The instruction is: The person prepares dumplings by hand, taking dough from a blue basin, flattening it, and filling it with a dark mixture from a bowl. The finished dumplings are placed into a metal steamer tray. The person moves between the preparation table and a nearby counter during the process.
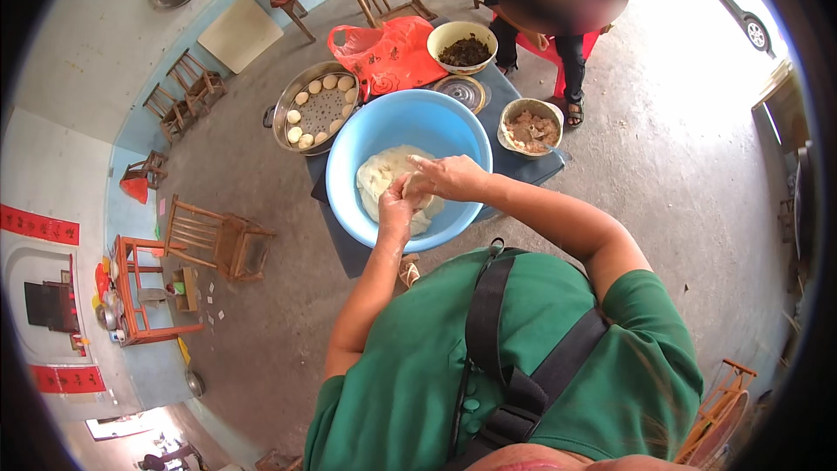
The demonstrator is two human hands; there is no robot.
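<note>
A large blue plastic basin [405, 111] stands before me on a low table [516, 173]. Inside lies a big mass of pale dough [379, 167]. Over it, my left hand [395, 206] grips a small piece of dough [416, 188] with its fingers. My right hand [454, 176] is at the same piece, its thumb side against it and the index finger pointing left. The piece is partly hidden by both hands. Left of the basin, a round metal steamer tray [317, 104] holds several round dough balls [295, 134] around its perforated bottom.
A red plastic bag [399, 55] lies behind the basin, beside a bowl of dark filling [465, 51]. At right is a pot of pinkish minced filling [528, 127] with a spoon. A person [556, 6] sits on a red chair beyond. A wooden chair [225, 242] stands left.
</note>
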